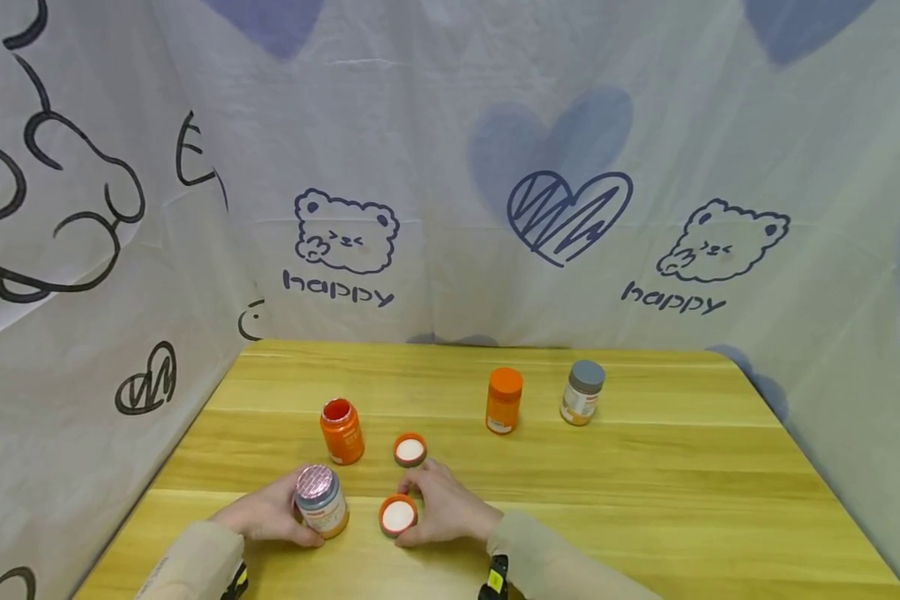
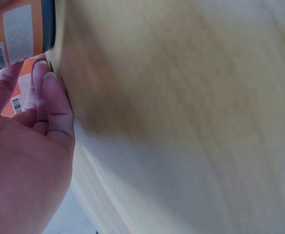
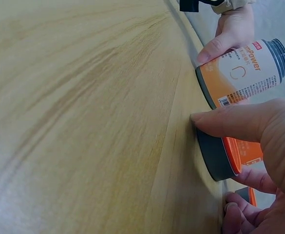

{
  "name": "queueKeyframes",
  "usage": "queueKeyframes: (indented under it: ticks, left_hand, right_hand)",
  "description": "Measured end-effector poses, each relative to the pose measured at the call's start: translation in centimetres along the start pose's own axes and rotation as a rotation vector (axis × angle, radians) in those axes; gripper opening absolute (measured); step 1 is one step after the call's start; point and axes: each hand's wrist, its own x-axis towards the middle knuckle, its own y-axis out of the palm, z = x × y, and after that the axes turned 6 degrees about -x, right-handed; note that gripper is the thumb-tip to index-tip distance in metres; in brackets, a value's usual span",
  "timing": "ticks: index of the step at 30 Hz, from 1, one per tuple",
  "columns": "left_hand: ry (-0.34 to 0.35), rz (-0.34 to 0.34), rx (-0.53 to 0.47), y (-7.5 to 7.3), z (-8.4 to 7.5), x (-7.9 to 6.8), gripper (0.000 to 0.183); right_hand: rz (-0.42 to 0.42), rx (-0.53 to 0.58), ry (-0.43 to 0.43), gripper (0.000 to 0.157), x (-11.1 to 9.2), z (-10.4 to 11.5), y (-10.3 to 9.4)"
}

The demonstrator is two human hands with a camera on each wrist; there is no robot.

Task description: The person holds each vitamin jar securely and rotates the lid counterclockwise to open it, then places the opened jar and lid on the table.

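Observation:
My left hand [image 1: 273,510] grips a supplement bottle [image 1: 324,507] low on its side, thumb in front. The bottle stands upright on the table, uncapped, with shiny foil over its grey mouth. In the right wrist view its white and orange label [image 3: 244,70] faces out. Just to the right, my right hand [image 1: 453,507] pinches an upturned lid [image 1: 398,517], its white liner facing up inside an orange rim. The right wrist view shows the lid's dark grey side [image 3: 213,155] flat against the table, thumb at its near edge. Another upturned lid [image 1: 410,451] lies just beyond my right fingers.
Behind my left hand stands an uncapped orange-red bottle [image 1: 342,437]. Farther back on the right are a capped orange bottle [image 1: 504,404] and a white bottle with a grey cap [image 1: 583,393]. Printed cloth [image 1: 450,317] hangs along the wooden table's [image 1: 645,508] back and left sides.

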Motion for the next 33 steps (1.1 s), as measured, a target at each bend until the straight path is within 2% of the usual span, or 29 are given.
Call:
queueKeyframes:
  ticks: [7,13,17,22,25,29,33]
  left_hand:
    - [-0.007,-0.006,0.020,0.1,0.0,0.0,0.072]
    - [0.048,0.019,-0.031,-0.2,0.0,-0.1,0.078]
    - [0.058,0.056,-0.018,-0.6,-0.1,-0.3,0.084]
    - [0.030,0.111,0.017,-1.4,-0.9,-0.8,0.090]
    - [0.021,0.127,0.003,-2.0,-1.5,-1.1,0.090]
    - [0.025,0.107,0.005,-3.1,-2.5,-1.3,0.085]
    - [0.054,0.022,0.110,-4.4,-4.1,-1.4,0.066]
  right_hand:
    - [-0.003,-0.005,0.004,0.049,0.1,0.0,0.1]
    - [0.001,0.031,0.011,0.053,0.1,0.0,0.0]
    - [0.016,0.102,0.008,0.055,0.2,-0.3,-0.2]
    - [0.033,0.276,-0.009,0.048,0.2,-0.9,-0.4]
    - [0.016,0.375,-0.024,0.042,0.2,-1.2,-0.5]
    - [-0.028,0.461,-0.060,0.037,0.0,-1.5,-0.7]
    - [-0.073,0.501,-0.058,0.031,-0.1,-1.7,-0.9]
